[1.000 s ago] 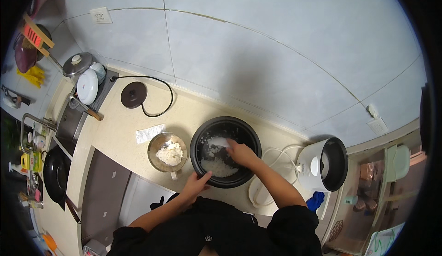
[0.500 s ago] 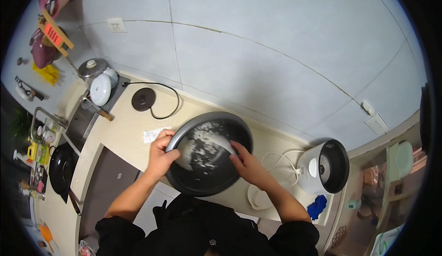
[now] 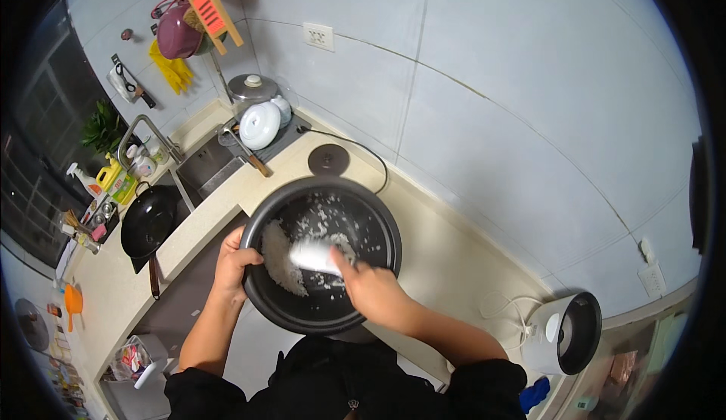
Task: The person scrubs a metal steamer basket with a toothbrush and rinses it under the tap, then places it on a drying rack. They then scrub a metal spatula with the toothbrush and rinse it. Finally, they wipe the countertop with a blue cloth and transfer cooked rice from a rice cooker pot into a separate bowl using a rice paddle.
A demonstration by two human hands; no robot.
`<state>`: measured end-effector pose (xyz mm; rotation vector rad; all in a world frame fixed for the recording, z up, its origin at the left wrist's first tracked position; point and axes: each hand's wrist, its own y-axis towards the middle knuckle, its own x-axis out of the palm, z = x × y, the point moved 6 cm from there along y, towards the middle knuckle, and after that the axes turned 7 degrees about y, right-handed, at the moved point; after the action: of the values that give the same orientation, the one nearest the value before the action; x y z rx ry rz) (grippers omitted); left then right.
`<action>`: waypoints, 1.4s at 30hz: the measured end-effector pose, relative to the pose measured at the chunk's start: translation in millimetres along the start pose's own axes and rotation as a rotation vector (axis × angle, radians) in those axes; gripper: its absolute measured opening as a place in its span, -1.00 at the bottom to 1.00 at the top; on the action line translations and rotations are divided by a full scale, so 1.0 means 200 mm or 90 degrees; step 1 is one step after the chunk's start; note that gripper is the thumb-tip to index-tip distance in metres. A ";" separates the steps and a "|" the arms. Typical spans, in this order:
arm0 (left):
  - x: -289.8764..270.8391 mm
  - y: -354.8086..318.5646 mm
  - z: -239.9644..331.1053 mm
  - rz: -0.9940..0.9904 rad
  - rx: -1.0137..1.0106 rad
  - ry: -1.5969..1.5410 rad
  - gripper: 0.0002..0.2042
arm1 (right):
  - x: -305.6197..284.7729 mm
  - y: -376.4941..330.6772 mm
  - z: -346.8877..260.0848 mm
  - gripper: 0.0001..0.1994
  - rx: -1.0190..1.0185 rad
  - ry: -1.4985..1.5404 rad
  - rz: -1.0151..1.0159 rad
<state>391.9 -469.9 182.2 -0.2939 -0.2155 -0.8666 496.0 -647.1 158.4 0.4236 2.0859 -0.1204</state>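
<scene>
Head view first: nearest to us, our dark sleeves come up from the lower edge, and our left hand (image 3: 236,265) is closed on the rim of the round black non-stick cooker pot (image 3: 321,257), thumb inside the lip and fingers underneath, holding it lifted and tilted toward us above the cream countertop (image 3: 446,261). Our right hand (image 3: 370,288) reaches into the pot and grips a white plastic rice paddle (image 3: 314,256), its blade lying across the pot's floor. A clump of white cooked rice (image 3: 280,257) clings to the left inner wall, and scattered grains stick to the far wall. We judge that we are scraping the rice together inside the pot, partway through, since much of it is loose on the walls. The next stroke calls for a firm hold on the rim while the paddle sweeps the far side down toward the clump, keeping the tilt steady so nothing slides out. Farther off, a round black lid (image 3: 329,160) with its cord lies on the counter, a white rice cooker body (image 3: 563,333) stands open at the right, and a black frying pan (image 3: 149,222) sits on the left. Beyond them are the steel sink (image 3: 203,164) and the pale tiled wall (image 3: 491,102).
</scene>
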 end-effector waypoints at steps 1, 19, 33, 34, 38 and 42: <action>-0.05 0.01 -0.01 -0.015 0.000 -0.003 -0.65 | 0.01 -0.01 -0.04 -0.45 -0.032 0.033 -0.031; -0.55 0.63 0.19 -0.215 -0.104 0.007 -0.58 | 0.06 0.82 -0.23 -0.55 0.148 0.184 0.060; -0.48 0.61 0.04 -0.416 -0.234 0.164 -0.57 | 0.37 0.87 -0.34 -0.54 0.055 0.195 -0.276; -0.47 0.61 0.04 -0.431 -0.229 0.171 -0.57 | 0.38 0.86 -0.34 -0.54 0.053 0.194 -0.285; -0.47 0.58 0.03 -0.412 -0.232 0.166 -0.54 | 0.43 0.80 -0.35 -0.52 0.018 0.175 -0.294; -0.43 0.57 0.06 -0.375 -0.229 0.170 -0.52 | 0.51 0.67 -0.33 -0.48 -0.016 0.156 -0.224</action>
<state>424.2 -334.5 148.5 -0.4551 0.1168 -1.5204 441.7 -478.9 117.6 0.0531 2.3861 -0.2588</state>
